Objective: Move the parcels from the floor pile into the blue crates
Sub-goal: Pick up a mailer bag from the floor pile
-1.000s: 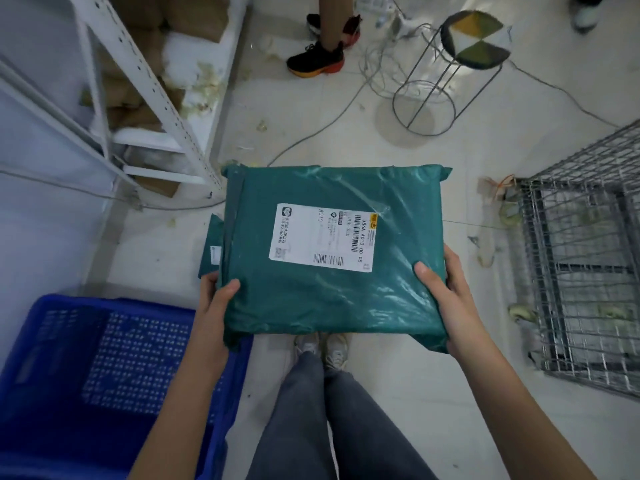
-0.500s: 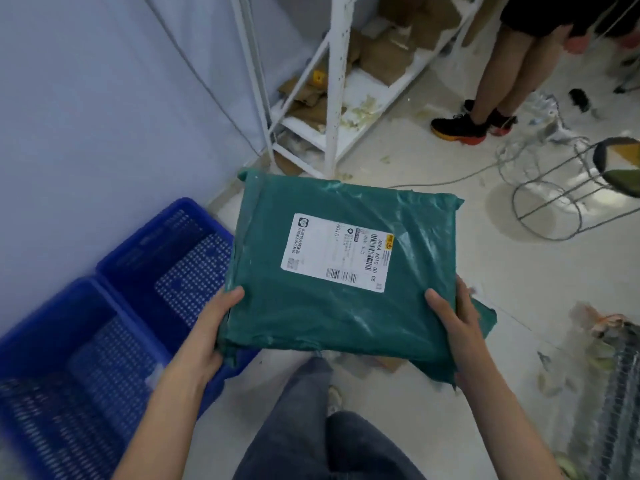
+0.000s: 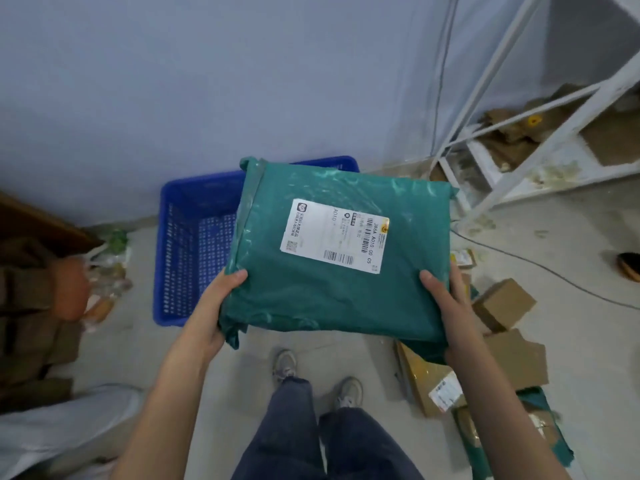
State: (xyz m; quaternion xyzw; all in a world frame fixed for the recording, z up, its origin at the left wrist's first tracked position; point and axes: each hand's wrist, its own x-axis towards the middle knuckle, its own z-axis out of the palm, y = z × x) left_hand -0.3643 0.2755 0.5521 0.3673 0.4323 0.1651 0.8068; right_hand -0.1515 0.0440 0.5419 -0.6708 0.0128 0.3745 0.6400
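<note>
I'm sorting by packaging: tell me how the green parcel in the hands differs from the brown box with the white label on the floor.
The green parcel is a soft plastic bag; the brown box is stiff cardboard. The parcel is held in the air by the left hand and right hand, in front of the blue crate; the box lies on the floor in the pile. The parcel looks larger. Both bear a white printed label.

Both bare arms reach forward. The left hand (image 3: 216,308) and right hand (image 3: 446,303) are closed in a grip — thumbs on top, fingers probably curled underneath, out of sight.
</note>
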